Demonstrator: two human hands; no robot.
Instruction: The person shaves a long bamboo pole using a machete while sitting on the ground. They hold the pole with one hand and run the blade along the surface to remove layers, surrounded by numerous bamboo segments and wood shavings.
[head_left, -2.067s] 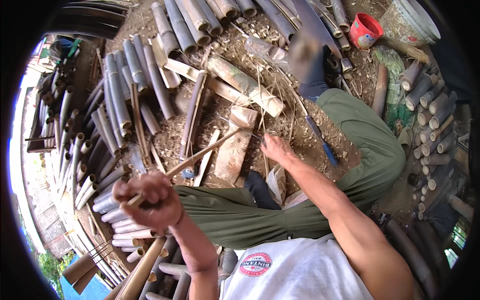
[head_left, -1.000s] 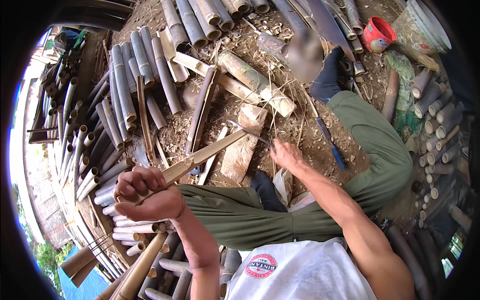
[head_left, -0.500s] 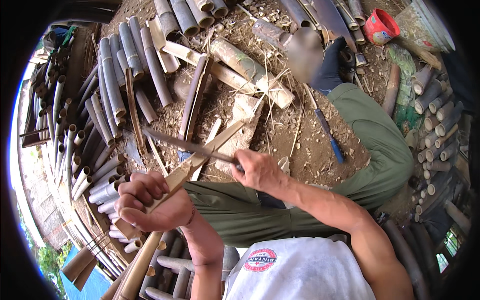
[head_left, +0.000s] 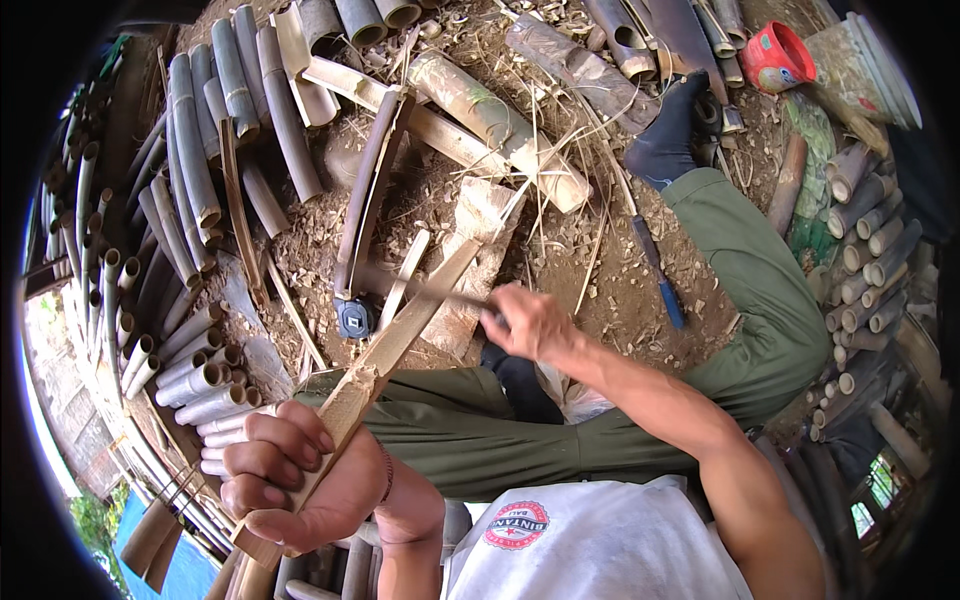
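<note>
Left hand point(head_left: 290, 480) near, low left — fingers curled shut in a full grip, wrist bent, forearm rising from the bottom edge. Right hand point(head_left: 530, 322) farther, centre — fist closed, forearm stretched diagonally from lower right.

Pretty bright, soft daylight all over, so the shadows on the brown dirt ground point(head_left: 600, 280) are weak and there's hardly any glare, except the far left rim, which is blown out white. Heavy fisheye: the grey-green bamboo poles point(head_left: 200, 150) curve near the edge, and a black vignette fills the corners. The thin dark blade point(head_left: 420, 290) is smeared with motion blur; most else looks sharp.
</note>
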